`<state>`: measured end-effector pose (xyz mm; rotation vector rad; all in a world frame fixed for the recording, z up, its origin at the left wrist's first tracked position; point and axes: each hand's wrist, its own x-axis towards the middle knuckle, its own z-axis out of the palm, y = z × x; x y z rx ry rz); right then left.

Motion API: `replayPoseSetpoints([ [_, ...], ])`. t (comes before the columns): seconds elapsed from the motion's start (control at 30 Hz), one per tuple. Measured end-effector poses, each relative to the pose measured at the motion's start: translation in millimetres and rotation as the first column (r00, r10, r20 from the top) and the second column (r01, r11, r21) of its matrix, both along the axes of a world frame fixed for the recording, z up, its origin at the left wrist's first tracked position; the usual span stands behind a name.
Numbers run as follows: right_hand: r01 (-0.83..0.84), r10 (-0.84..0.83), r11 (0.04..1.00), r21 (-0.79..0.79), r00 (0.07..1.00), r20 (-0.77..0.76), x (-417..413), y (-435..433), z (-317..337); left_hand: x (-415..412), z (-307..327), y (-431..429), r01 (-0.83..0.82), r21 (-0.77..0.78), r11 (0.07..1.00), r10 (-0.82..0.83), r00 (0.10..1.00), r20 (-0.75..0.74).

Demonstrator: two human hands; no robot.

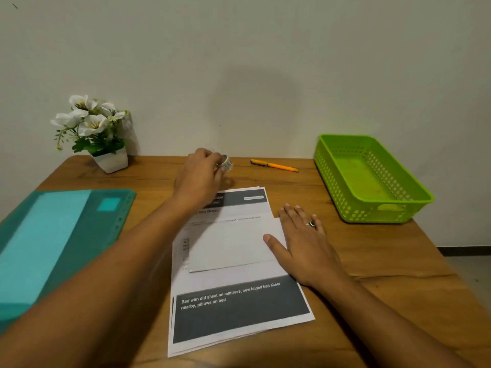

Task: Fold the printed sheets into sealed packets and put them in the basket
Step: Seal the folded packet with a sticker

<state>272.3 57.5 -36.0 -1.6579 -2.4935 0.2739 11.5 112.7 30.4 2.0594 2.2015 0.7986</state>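
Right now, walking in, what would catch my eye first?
The bright green basket at the far right and the teal folder at the left edge stand out. In the middle, the right hand presses a folded sheet on the printed stack while the left hand grips a tape roll behind it.

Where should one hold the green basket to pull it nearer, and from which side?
Grip the green basket by the handle slot cut in its near short wall, coming from the front of the table, fingers hooked through from outside. This wall faces the person, and the right hand, flat on the folded sheet, lies nearest; the left hand holds the tape roll.
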Motion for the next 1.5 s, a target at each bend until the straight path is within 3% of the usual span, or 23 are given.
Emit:
replayPoseSetpoints([
  [0.2,0.014,-0.011,0.999,0.040,0.998,-0.063,0.1,-2.5,-1.2,35.7,-11.3,-84.0,0.249,0.067,0.966,-0.257,0.953,0.163],
  [0.33,0.016,0.002,0.993,0.121,0.989,-0.148,1.9,-7.5,1.5,47.7,-43.2,-112.0,0.216,-0.022,0.976,-0.206,0.953,0.222],
  [0.5,-0.027,0.128,0.962,0.272,0.924,-0.362,3.6,-25.5,8.8,49.1,-65.9,-120.1,0.175,0.017,0.984,-0.175,0.970,0.169],
  [0.67,-0.077,0.196,0.968,0.237,0.825,-0.530,-17.6,-32.3,5.8,50.6,-64.3,-121.5,0.181,0.039,0.983,-0.185,0.973,0.142],
  [1.2,-0.124,0.305,0.913,0.387,0.839,-0.450,-26.9,-30.9,-0.7,50.3,-64.4,-122.3,0.199,0.053,0.979,-0.205,0.968,0.142],
  [1.5,-0.071,0.237,0.945,0.320,0.822,-0.518,-28.5,-34.9,2.6,50.9,-63.4,-125.1,0.203,0.053,0.978,-0.209,0.967,0.144],
])
